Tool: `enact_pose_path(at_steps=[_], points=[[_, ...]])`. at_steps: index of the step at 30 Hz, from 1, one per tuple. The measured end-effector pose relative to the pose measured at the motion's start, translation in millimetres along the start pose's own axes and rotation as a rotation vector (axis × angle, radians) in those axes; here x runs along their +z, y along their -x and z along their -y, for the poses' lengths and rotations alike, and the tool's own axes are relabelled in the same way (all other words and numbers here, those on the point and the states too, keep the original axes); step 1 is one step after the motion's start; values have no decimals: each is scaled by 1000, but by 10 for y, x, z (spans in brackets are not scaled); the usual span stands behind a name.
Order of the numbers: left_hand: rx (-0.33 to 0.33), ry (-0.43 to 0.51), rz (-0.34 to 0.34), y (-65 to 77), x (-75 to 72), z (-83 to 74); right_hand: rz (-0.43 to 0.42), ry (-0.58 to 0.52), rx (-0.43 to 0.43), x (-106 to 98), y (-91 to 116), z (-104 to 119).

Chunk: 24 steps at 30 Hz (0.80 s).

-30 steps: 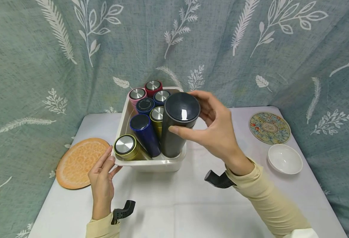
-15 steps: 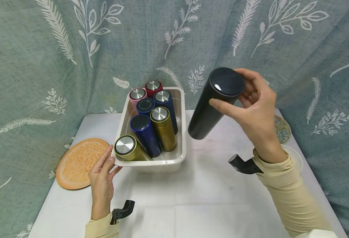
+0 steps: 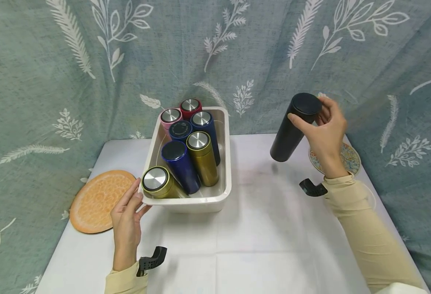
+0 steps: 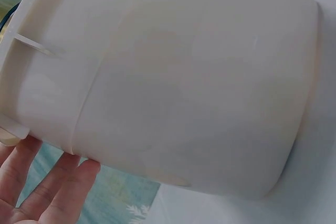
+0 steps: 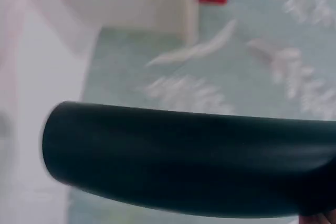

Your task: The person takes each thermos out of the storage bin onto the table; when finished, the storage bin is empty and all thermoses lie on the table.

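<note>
A black thermos (image 3: 290, 132), tilted with its base toward the left, is held near its lid by my right hand (image 3: 327, 132) above the right back of the table. Its long dark side (image 5: 178, 158) fills the lower part of the right wrist view. My left hand (image 3: 126, 222) grips the front left corner of a white plastic bin (image 3: 225, 163), with fingertips (image 4: 86, 169) against its outer wall. Inside the bin are several thermoses, among them a leaning blue thermos (image 3: 182, 169), a standing gold thermos (image 3: 205, 163) and a slanted gold thermos (image 3: 164, 185) at the front.
An orange round mat (image 3: 98, 204) lies left of the bin. Beneath my right wrist is a patterned round mat (image 3: 351, 159), partly hidden. A white bowl (image 3: 370, 196) is mostly covered by the right sleeve. A leaf-print curtain (image 3: 215, 49) hangs behind the white-covered table (image 3: 256, 228).
My right hand has lifted the black thermos out of the bin and carried it right, then slightly lower over the table. The left hand and the bin have stayed in place.
</note>
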State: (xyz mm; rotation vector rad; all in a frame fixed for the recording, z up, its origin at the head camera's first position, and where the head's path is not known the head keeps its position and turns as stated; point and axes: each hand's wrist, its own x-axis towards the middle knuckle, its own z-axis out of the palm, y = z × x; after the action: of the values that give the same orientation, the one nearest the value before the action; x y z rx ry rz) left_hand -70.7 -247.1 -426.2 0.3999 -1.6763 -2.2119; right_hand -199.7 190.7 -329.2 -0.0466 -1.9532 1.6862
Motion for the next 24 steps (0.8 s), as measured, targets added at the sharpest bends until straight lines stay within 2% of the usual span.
enact_pose_path(at_steps=[6, 11, 16, 24], points=[[9, -1, 7, -1, -4, 11, -65, 69, 38, -33, -113, -424], [12, 4, 7, 5, -10, 11, -93, 87, 96, -70, -200, -651], [7, 6, 5, 11, -15, 7, -131, 124, 133, -101, -268, -801], [-1, -8, 6, 8, -11, -5, -157, 159, 155, -149, -323, -917]])
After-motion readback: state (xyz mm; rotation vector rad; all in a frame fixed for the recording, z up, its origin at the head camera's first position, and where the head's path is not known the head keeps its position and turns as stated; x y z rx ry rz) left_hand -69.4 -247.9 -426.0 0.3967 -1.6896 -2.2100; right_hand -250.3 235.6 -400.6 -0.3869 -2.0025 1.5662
